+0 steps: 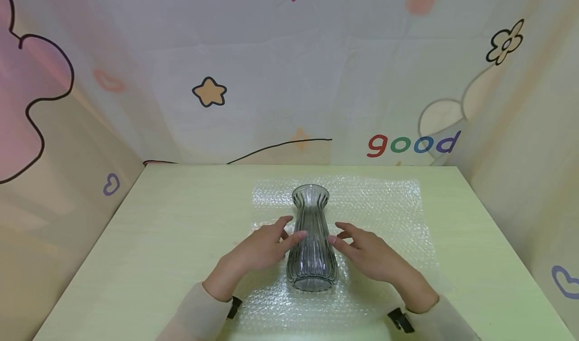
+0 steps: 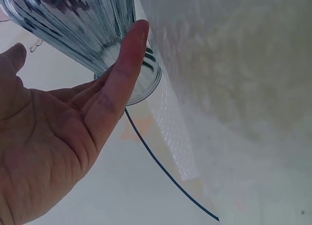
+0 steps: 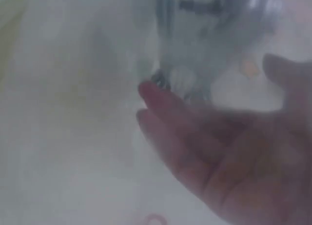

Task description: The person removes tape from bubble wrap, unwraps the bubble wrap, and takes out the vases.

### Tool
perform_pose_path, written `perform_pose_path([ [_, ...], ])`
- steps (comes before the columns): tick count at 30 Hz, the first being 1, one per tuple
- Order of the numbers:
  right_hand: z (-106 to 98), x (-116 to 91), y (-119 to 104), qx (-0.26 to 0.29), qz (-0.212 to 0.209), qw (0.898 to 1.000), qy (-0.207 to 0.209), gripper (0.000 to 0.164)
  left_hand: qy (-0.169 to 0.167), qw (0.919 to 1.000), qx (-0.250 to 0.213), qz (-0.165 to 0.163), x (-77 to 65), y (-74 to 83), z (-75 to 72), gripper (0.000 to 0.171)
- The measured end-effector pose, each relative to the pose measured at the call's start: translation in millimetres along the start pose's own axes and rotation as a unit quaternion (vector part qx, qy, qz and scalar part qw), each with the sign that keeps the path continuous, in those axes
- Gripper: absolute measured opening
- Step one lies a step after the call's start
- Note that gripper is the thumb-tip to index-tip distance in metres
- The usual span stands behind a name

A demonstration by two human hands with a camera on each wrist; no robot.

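Note:
A clear grey glass vase (image 1: 312, 263) with ribbed sides lies on a sheet of bubble wrap (image 1: 384, 205), its flared mouth away from me and its base towards me. My left hand (image 1: 262, 248) is at its left side, the thumb over the glass and the fingers loosely extended. On the other side is my right hand (image 1: 371, 255), thumb tip by the glass and fingers relaxed. In the left wrist view, straight fingers lie along the vase (image 2: 73, 27). The right wrist view is hazy; the vase (image 3: 209, 34) shows dimly beyond the fingers. Whether either hand presses the glass I cannot tell.
The bubble wrap spreads over the middle and right of a pale table (image 1: 181, 215). Behind the table hangs a printed cloth backdrop (image 1: 271, 90), with more cloth at both sides. Black straps (image 1: 400, 321) sit near the wrists.

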State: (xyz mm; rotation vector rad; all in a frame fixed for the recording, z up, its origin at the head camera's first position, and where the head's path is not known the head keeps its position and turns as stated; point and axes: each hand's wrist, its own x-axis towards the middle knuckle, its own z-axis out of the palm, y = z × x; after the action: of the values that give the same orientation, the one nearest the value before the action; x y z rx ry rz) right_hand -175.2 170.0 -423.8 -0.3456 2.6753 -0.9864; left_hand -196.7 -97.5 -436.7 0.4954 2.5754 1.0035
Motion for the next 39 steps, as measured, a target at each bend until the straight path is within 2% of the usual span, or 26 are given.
perform_pose_path([
  [8, 5, 3, -4, 0.003, 0.005, 1.000, -0.011, 0.074, -0.011, 0.9997, -0.019, 0.006, 1.9, 0.4, 2.4, 0.090],
  [19, 13, 6, -4, 0.036, 0.024, 0.998, -0.038, 0.078, -0.032, 0.9986, -0.041, 0.001, 4.8, -0.8, 7.7, 0.092],
  [26, 16, 6, -6, 0.040, 0.013, 0.998, -0.039, 0.074, -0.039, 0.9979, -0.053, 0.005, 6.3, -2.1, 11.2, 0.092],
  [33, 19, 6, -6, 0.061, -0.004, 0.997, -0.049, 0.076, -0.054, 0.9928, -0.107, -0.001, 4.5, -1.0, 12.5, 0.097],
  [39, 20, 6, -5, 0.067, -0.020, 0.996, -0.051, 0.076, -0.054, 0.9887, -0.140, -0.001, 3.3, 1.1, 13.8, 0.098],
])
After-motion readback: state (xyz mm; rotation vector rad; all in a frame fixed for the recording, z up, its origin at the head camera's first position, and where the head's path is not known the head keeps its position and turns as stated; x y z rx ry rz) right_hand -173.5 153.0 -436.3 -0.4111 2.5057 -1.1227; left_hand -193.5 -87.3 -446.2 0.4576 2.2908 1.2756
